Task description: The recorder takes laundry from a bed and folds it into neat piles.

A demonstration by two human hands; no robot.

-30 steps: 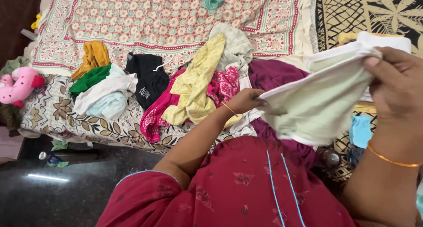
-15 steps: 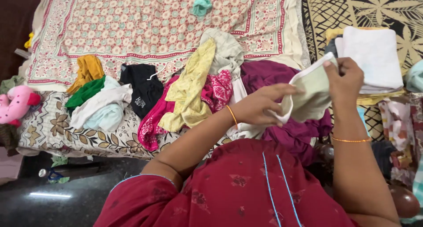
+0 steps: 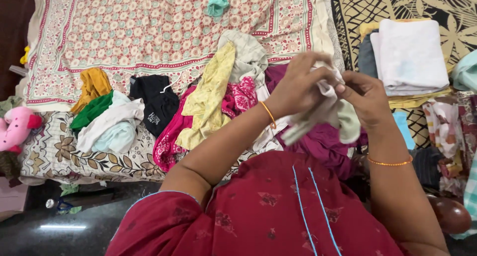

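Head view: both hands are raised over the bed (image 3: 149, 32), close together, bunching a pale cloth (image 3: 325, 109) between them. The left hand (image 3: 300, 84) is curled with fingers pressed around the upper part of the cloth; the right hand (image 3: 365, 97) pinches the same cloth just beside it, thumb and fingers closed on the fabric. Half a second ago the cloth was a wider, flatter fold held further to the right; now it is crumpled smaller and sits nearer the middle, above the purple garment (image 3: 318, 141). The yellow garment (image 3: 208, 99), the black garment (image 3: 156, 102) and the stack of folded white cloth (image 3: 410, 54) lie as before.
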